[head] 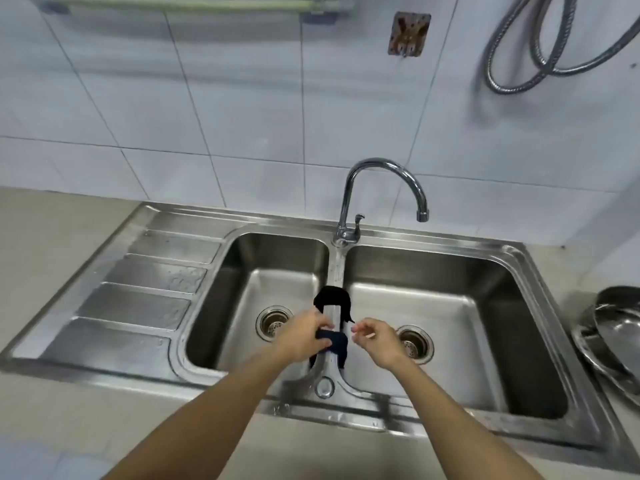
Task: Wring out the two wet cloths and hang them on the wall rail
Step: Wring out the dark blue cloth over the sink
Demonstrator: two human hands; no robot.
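Two dark cloths lie draped over the divider of the double sink [519, 258]. Near cloth [337, 342]: left hand [304, 336] grips it, fingers curled round the fabric. Far cloth [333, 299]: just behind, untouched, straddling the divider. Right hand [375, 339] hovers just beside the near cloth, fingers loosely curled, holding nothing. Wall rail [194, 5] bare at top of view, well apart from both cloths
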